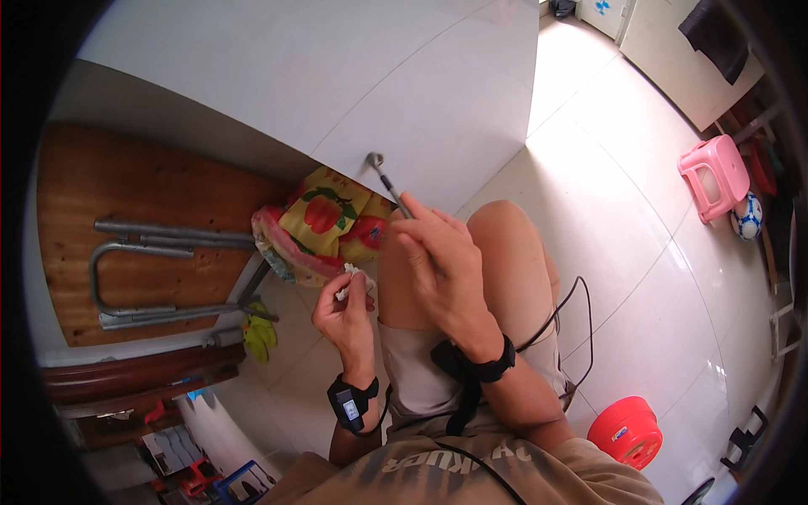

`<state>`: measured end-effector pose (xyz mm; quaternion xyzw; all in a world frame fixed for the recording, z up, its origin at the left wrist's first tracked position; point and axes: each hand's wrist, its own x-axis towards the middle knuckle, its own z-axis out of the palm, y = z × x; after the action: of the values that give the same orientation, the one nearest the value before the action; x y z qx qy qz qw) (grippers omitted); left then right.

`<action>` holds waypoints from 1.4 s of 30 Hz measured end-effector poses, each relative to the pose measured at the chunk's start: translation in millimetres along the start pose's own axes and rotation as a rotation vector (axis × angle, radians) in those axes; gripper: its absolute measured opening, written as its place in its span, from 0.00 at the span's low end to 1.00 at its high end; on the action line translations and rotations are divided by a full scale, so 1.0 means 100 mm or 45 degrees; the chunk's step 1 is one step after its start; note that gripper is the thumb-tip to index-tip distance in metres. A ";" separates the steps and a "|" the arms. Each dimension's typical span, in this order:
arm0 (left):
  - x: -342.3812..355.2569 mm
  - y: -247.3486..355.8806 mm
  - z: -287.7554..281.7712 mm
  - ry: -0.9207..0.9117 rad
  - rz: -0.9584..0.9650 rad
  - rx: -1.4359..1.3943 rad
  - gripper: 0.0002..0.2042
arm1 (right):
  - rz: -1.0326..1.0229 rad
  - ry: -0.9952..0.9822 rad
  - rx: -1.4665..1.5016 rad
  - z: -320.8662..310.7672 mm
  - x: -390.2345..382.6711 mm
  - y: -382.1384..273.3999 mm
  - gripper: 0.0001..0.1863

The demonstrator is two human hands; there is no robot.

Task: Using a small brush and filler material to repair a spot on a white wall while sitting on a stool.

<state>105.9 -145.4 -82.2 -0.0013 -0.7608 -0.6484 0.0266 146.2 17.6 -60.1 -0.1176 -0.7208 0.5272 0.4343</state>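
Note:
My right hand (448,257) is closed round the dark handle of a slim tool (389,183) with a small rounded metal head. That head is at the white tiled surface in front of me; whether it touches the surface I cannot tell. Lower and to the left, my left hand (345,310) pinches a crumpled white piece (348,276), perhaps tissue, between thumb and fingers. Just beyond the left hand lies a yellow and red bag (324,217) printed with fruit.
The white tiled surface (320,76) ends in a corner on the right. A folded table (151,185) with metal legs leans at left. Yellow-green gloves or cloth (259,337) hang below it. A red bucket (627,433), pink stool (714,177) and ball (746,216) are on the right.

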 end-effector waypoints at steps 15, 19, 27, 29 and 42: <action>-0.03 0.05 0.03 -0.015 -0.029 0.008 0.09 | -0.018 0.047 0.010 0.05 -0.03 0.01 0.08; -0.01 0.03 0.02 -0.018 -0.054 0.028 0.09 | 0.158 0.017 -0.025 0.03 -0.03 0.14 0.08; -0.02 0.04 0.02 -0.005 -0.015 0.023 0.09 | 0.145 0.013 0.000 -0.05 0.03 0.10 0.08; -0.01 0.04 0.02 -0.020 -0.039 0.025 0.09 | -0.070 -0.037 -0.013 0.02 -0.01 0.06 0.07; -0.03 0.04 0.01 -0.025 -0.016 0.002 0.08 | 0.048 -0.029 -0.047 -0.03 -0.01 0.17 0.09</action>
<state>109.2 -143.9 -78.6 -0.0028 -0.7617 -0.6478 0.0148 144.0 26.1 -74.5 -0.1333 -0.7330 0.5232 0.4138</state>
